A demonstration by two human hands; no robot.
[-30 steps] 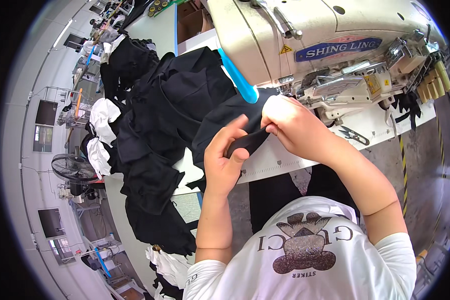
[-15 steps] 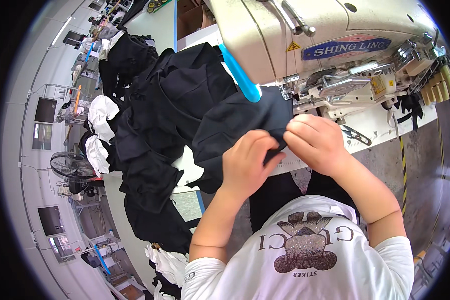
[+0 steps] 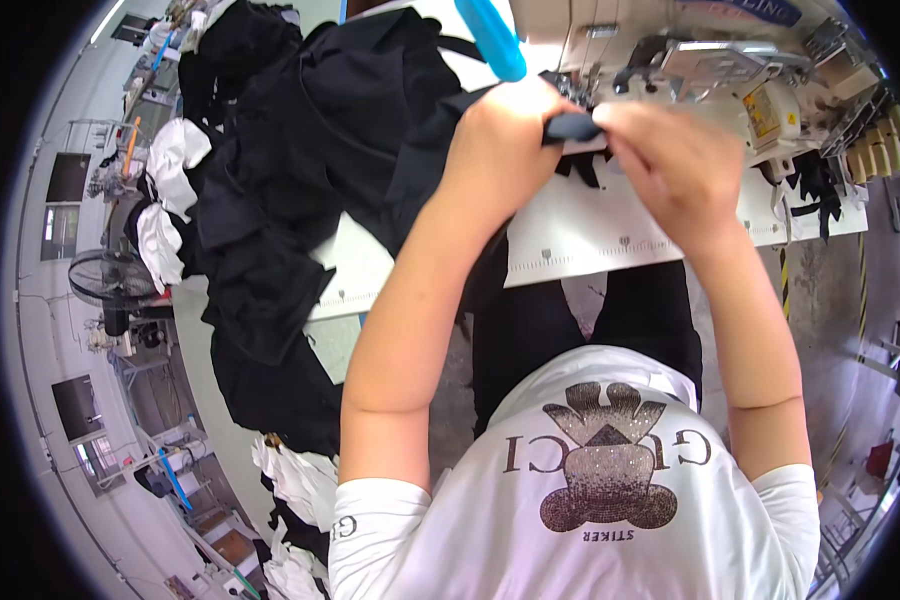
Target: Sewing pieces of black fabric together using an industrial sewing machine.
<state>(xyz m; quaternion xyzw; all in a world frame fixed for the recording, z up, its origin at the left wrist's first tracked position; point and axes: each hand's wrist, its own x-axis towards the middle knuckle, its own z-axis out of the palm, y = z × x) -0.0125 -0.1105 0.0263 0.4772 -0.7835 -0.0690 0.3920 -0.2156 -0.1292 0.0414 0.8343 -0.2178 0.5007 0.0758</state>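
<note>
A large pile of black cloth (image 3: 320,130) lies across the left of the white sewing table, reaching up to the sewing machine (image 3: 710,70). My left hand (image 3: 505,140) is closed on the cloth just in front of the presser foot (image 3: 570,92). A small folded edge of black cloth (image 3: 573,128) stands out between my two hands. My right hand (image 3: 680,170), slightly blurred, pinches the other end of that edge with its fingertips. The hands hide part of the needle area.
A bright blue guard-like bar (image 3: 495,40) hangs by the machine head. Black scraps (image 3: 820,190) dangle at the right, near thread cones (image 3: 885,155). The white table (image 3: 580,250) has a ruler scale along its front edge. White cloth (image 3: 175,170) and a fan (image 3: 115,280) are at left.
Both hands have moved from the table's front up to the presser foot, gripping a cloth edge there. The thread snips at right no longer show. The whole view has shifted.
</note>
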